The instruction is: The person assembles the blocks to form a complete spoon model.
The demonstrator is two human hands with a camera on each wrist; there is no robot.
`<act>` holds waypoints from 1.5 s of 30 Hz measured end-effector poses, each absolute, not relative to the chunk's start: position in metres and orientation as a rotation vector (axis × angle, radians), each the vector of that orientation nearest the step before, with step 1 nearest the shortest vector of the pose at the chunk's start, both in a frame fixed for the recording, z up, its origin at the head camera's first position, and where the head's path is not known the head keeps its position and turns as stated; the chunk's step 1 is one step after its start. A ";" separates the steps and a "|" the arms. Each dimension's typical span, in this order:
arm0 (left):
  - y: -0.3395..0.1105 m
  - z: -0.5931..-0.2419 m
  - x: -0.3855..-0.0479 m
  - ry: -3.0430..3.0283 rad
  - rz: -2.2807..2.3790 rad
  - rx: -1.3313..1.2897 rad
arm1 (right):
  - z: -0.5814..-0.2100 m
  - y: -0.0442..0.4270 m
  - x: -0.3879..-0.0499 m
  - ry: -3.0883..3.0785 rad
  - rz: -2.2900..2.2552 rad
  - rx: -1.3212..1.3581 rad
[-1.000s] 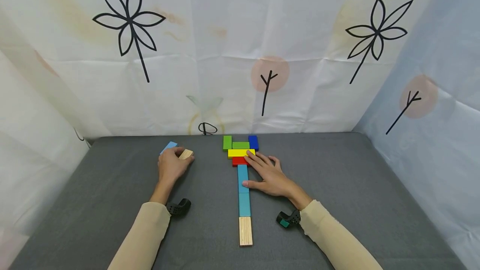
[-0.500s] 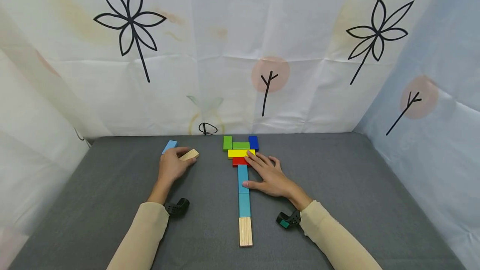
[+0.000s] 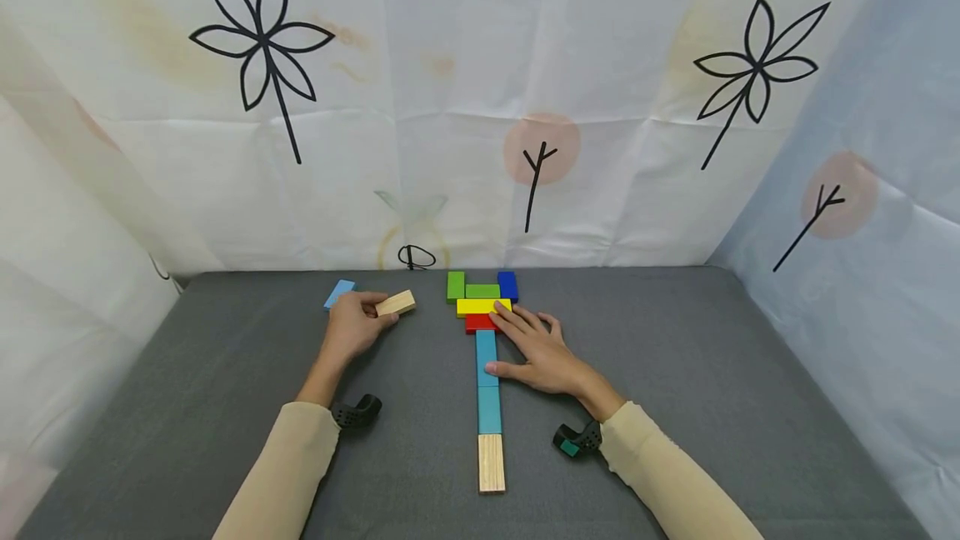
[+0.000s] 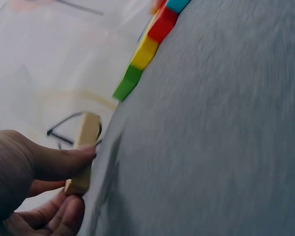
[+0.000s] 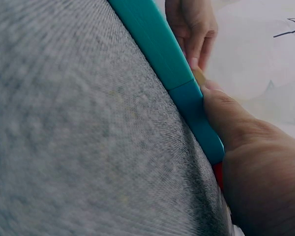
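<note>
My left hand (image 3: 352, 328) pinches a plain wooden block (image 3: 396, 303) between thumb and fingers; the left wrist view shows the thumb across the block's side. My right hand (image 3: 546, 358) lies with spread fingers on a row of flat blocks. Its fingertips touch the yellow block (image 3: 472, 307) and reach by the red block (image 3: 477, 324), while the thumb touches a light blue block (image 3: 486, 345). Below that follow another light blue block (image 3: 489, 412) and a second wooden block (image 3: 491, 463). Above the yellow one lie two green blocks (image 3: 455, 287) and a dark blue block (image 3: 507, 285).
A loose light blue block (image 3: 341, 292) lies just behind my left hand. Grey cloth (image 3: 675, 357) covers the table, whose back edge meets a white patterned curtain (image 3: 450, 90). Dark wrist devices (image 3: 357, 412) sit on both wrists.
My left hand has moved slightly right with the wooden block, away from the loose light blue block, and more of the held block shows. The right hand stays in place.
</note>
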State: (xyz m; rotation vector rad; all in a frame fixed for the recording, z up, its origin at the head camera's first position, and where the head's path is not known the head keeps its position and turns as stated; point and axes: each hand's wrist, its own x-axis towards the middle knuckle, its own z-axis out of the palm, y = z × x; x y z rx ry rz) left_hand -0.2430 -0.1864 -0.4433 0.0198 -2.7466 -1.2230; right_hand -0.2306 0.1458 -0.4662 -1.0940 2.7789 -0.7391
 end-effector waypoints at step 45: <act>-0.075 -0.440 -0.311 -2.878 -0.997 -0.320 | -0.466 0.145 -0.231 2.804 -0.691 -1.049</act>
